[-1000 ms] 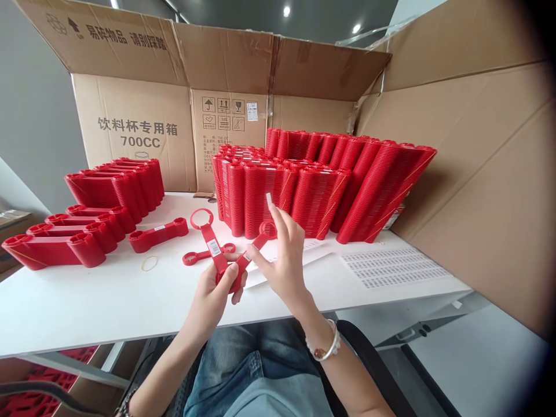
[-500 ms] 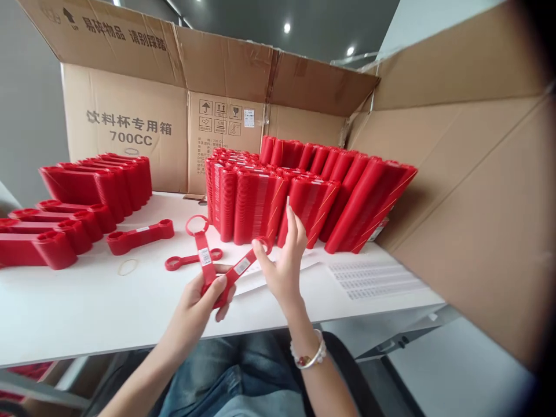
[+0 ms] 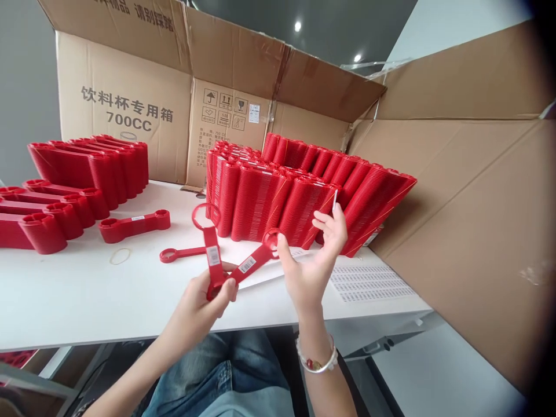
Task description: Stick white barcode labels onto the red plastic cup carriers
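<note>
My left hand (image 3: 200,302) pinches the lower ends of two flat red plastic holders, fanned in a V. The left red holder (image 3: 211,250) stands nearly upright with a ring on top. The right red holder (image 3: 252,262) leans right, and both carry a white barcode label. My right hand (image 3: 313,271) is raised beside them, its thumb at the ring of the right holder. A small white label (image 3: 335,199) sticks up from its fingertips. Another single red holder (image 3: 182,253) lies flat on the white table (image 3: 78,301) behind my left hand.
Tall banded stacks of red holders (image 3: 304,194) stand at the back centre, with lower stacks (image 3: 82,168) at the left. Nearby are a thin stack (image 3: 134,224), a rubber band (image 3: 120,255) and a label sheet (image 3: 369,282). Open cardboard boxes (image 3: 130,110) wall the back and right (image 3: 469,220).
My right hand has moved right and up, away from the holders, carrying the white label. My left hand keeps its grip on the two holders. The view has shifted slightly.
</note>
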Demonstrator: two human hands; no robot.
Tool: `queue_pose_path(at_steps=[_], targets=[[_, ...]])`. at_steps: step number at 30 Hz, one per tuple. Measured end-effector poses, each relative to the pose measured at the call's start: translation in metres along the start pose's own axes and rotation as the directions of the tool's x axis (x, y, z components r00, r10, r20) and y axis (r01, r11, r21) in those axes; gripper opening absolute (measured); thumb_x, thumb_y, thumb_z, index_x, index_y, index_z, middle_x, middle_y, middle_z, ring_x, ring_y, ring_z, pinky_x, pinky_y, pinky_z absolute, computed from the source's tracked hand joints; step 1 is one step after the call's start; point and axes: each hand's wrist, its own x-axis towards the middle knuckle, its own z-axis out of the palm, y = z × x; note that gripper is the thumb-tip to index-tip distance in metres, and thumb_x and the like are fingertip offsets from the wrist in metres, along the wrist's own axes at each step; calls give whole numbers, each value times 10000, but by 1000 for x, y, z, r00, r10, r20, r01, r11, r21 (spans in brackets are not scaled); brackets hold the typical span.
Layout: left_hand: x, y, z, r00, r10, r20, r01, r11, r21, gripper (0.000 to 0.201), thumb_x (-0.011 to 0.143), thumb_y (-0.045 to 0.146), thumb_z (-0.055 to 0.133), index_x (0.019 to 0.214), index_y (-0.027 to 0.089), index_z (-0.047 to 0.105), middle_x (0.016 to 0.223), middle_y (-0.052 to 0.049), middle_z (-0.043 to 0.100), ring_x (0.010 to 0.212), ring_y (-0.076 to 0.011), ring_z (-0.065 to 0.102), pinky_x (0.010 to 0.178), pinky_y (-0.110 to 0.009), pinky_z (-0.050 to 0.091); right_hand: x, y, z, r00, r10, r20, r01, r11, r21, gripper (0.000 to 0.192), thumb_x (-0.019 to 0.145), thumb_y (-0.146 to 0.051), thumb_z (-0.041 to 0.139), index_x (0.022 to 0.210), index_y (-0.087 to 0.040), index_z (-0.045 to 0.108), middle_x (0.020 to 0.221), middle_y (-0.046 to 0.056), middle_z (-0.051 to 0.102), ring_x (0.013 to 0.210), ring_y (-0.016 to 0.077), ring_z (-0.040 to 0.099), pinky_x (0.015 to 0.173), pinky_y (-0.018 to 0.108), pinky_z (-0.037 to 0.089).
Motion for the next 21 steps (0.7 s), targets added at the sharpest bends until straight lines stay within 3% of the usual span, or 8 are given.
queue_pose_path(at_steps=[4,8,11,14,15,17,21], targets=[[-4,-1,0,981,-7,194,-22,989,146,254,930,355,476,754,179,524,610,45,433,544,-98,358,518,-238,306,17,-15,11,991,-94,97,96,995,-11,775,805,-201,693,1458,-275,282,1429,131,449,1199,277,513,1047,507,433],[-2,0,-2,964,-31,263,10,997,82,210,949,348,458,895,172,560,656,38,479,560,-99,382,535,-240,318,27,-24,16,959,-96,266,79,994,74,666,837,-208,659,1421,-268,344,1329,109,538,1187,262,530,1037,490,445],[3,0,-4,972,-29,234,54,993,-102,270,962,416,444,931,163,536,628,51,481,488,-80,372,497,-236,308,24,-26,2,943,55,329,-130,969,212,483,882,-234,617,1328,-264,435,1089,45,626,1022,205,606,982,426,487],[6,-2,-4,987,-12,161,55,962,-266,290,953,447,461,936,161,508,563,77,454,422,-68,357,479,-238,295,16,-26,-15,878,164,449,-309,912,271,145,922,-264,580,1066,-248,573,862,-6,619,852,168,620,864,350,514],[7,-3,-4,990,-16,141,59,950,-306,290,948,450,471,941,161,505,558,78,458,412,-67,367,476,-239,293,14,-26,-19,853,169,494,-328,909,256,56,926,-278,578,961,-240,599,837,-6,607,831,165,612,835,334,510],[8,-4,-2,994,-34,103,70,928,-366,291,940,452,490,951,162,506,578,68,485,407,-69,396,468,-238,294,10,-26,-24,812,163,560,-319,928,192,124,916,-296,593,816,-227,619,854,5,584,844,168,596,834,333,494],[9,-6,0,998,-54,30,61,912,-405,260,943,427,499,924,168,517,626,52,517,414,-63,417,469,-236,306,9,-25,-22,750,176,637,-304,948,96,110,857,-254,635,752,-220,632,943,22,535,958,195,579,943,379,465]])
